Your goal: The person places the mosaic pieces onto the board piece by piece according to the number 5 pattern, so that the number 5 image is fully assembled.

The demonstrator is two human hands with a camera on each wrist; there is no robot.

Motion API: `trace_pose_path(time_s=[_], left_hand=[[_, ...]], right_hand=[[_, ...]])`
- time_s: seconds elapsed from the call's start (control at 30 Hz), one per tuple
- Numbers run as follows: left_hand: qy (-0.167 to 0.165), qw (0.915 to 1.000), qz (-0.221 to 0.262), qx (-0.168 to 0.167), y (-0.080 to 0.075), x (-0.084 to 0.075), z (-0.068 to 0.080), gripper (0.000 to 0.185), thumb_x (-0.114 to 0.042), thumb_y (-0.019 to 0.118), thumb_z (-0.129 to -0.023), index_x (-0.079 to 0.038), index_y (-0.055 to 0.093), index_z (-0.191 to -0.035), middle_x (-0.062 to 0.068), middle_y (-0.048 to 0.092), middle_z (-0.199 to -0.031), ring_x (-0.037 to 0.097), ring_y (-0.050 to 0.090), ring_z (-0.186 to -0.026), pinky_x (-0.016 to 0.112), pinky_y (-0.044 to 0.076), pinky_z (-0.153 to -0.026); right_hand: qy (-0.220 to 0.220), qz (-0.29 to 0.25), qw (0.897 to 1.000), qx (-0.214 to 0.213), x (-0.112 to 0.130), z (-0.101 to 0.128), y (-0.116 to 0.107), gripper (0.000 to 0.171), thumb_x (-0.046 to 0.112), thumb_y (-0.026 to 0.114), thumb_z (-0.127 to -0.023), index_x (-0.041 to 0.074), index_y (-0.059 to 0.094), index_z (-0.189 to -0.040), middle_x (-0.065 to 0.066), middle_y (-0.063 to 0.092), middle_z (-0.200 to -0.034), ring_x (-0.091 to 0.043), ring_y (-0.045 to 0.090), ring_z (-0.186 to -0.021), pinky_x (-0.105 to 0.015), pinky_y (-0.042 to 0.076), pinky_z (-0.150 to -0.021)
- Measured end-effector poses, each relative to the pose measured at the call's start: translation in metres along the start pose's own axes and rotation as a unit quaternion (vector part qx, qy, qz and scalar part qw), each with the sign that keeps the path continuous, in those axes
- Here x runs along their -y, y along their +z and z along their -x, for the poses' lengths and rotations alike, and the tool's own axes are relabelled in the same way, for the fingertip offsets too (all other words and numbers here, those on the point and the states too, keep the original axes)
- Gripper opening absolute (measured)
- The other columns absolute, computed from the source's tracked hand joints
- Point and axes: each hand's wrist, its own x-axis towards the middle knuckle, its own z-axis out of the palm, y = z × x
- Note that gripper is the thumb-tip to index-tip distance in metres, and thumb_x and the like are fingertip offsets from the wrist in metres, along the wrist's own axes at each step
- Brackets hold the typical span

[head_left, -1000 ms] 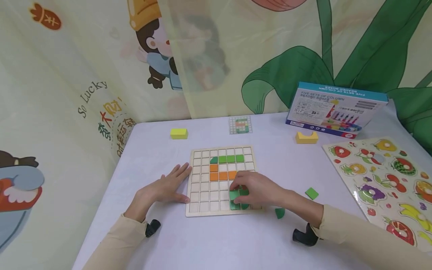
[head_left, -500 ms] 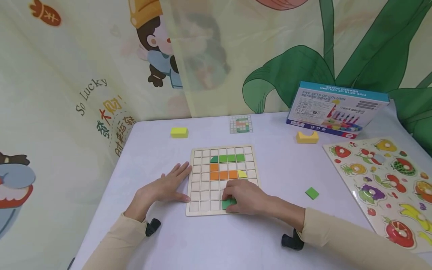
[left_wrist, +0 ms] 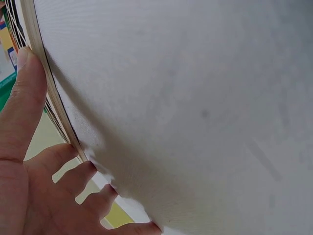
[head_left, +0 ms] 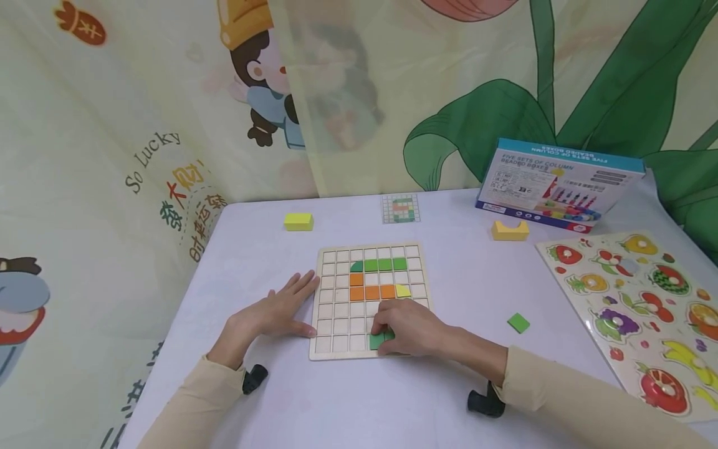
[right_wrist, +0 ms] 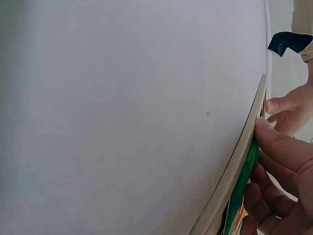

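Note:
A wooden grid board (head_left: 315, 337) lies on the white table. My left hand (head_left: 266, 315) rests spread at its left side, fingers straight; in the left wrist view the thumb lies along the board's edge. Over the board's lower part, my right hand (head_left: 412, 327) pinches a green tile (head_left: 376, 342) in the bottom row with thumb and curled fingers. Other green tiles there are mostly hidden under the hand. Higher up sit green tiles (head_left: 385, 265), a dark green rounded tile (head_left: 357, 267), orange tiles (head_left: 372, 292) and a yellow tile (head_left: 402, 290).
A loose green tile (head_left: 518, 323) lies right of the board. Behind the board are a small pattern card (head_left: 401, 209), a yellow-green block (head_left: 298, 222) and a notched yellow block (head_left: 510, 231). A printed box (head_left: 561, 184) and a fruit puzzle board (head_left: 628, 299) stand at the right.
My right hand has shifted left along the board, uncovering the yellow tile. A green tile now shows in a bottom-row cell that was bare. My left hand has stayed put.

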Motion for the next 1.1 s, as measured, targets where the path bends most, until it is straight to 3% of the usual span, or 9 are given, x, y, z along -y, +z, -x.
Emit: trace_pose_path(time_s=[0.3, 0.7, 1.1], left_hand=[[0.002, 1.0, -0.004, 0.0, 0.0008, 0.0016, 0.0011, 0.101, -0.041, 0.074, -0.082, -0.009, 0.015, -0.156, 0.013, 0.006, -0.164, 0.04, 0.004, -0.15, 0.074, 0.016, -0.108], [0.004, 1.0, -0.001, 0.005, 0.0022, 0.002, 0.0016, 0.1, -0.041, 0.073, -0.083, -0.009, 0.013, -0.156, 0.012, 0.004, -0.164, 0.039, 0.002, -0.15, 0.074, 0.016, -0.109], [0.001, 0.9999, -0.013, 0.003, 0.0012, 0.0023, -0.001, 0.102, -0.045, 0.073, -0.082, -0.01, 0.013, -0.157, 0.011, 0.004, -0.165, 0.039, 0.003, -0.151, 0.074, 0.016, -0.109]], right_hand=[[0.013, -0.02, 1.0, -0.018, 0.0027, -0.0019, 0.0037, 0.017, 0.024, 0.085, -0.071, 0.019, 0.074, -0.083, 0.013, 0.061, -0.081, -0.001, 0.049, -0.072, -0.019, 0.044, -0.069], [0.047, -0.025, 0.999, -0.009, 0.0056, -0.0048, 0.004, 0.019, 0.021, 0.087, -0.067, 0.021, 0.072, -0.078, 0.014, 0.058, -0.077, -0.001, 0.048, -0.068, -0.017, 0.041, -0.064], [0.054, -0.022, 0.998, -0.008, 0.0039, -0.001, -0.0013, 0.018, 0.02, 0.087, -0.068, 0.019, 0.074, -0.08, 0.013, 0.059, -0.077, -0.002, 0.049, -0.07, -0.019, 0.043, -0.066]])
